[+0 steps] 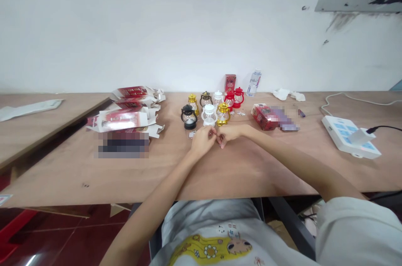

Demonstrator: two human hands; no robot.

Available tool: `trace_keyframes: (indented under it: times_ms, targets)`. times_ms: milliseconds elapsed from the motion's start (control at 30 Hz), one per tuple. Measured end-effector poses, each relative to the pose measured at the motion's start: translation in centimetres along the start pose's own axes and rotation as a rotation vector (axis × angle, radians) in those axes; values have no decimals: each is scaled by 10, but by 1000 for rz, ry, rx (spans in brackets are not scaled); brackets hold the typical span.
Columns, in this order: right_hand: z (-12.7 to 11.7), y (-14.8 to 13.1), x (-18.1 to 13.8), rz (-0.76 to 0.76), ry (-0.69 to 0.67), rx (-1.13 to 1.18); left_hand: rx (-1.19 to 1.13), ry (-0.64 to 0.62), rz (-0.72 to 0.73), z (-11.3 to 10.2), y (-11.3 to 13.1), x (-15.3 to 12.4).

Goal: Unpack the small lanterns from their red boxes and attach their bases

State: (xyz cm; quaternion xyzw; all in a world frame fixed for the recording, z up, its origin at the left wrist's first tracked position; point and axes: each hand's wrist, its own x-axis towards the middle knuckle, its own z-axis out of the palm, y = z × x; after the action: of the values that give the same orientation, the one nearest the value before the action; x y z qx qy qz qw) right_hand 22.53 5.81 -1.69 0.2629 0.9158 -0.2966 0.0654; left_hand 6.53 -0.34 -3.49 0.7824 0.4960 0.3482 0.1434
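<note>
My left hand and my right hand meet fingertip to fingertip just above the table. The fingers of both are pinched together; anything between them is too small to make out. Right behind them stand small lanterns: a black one, a white one and a gold one. Farther back are another gold lantern, a dark one, a second white one and two red ones. Tiny whitish pieces lie near my left hand, with similar bits beside the red lanterns.
Opened red-and-white cartons are piled at the left. A red box lies to the right, while another red box and a clear bottle stand by the wall. Crumpled tissue and a power strip with cords are farther right.
</note>
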Motion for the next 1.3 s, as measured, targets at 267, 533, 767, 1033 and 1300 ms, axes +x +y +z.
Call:
trace_keyframes:
  times_ms: [267, 533, 767, 1033, 1300]
  targets:
    - [4, -2, -6, -28, 110, 39, -53, 77, -53, -2, -10, 5]
    - [4, -6, -11, -10, 132, 55, -48, 112, -69, -1, -15, 7]
    - [4, -7, -10, 10, 87, 33, -92, 129, -97, -3, -13, 7]
    - [5, -7, -12, 49, 81, 32, -103, 131, -104, -5, -12, 7]
    - [9, -13, -19, 17, 142, 60, -110, 133, -110, -6, -11, 8]
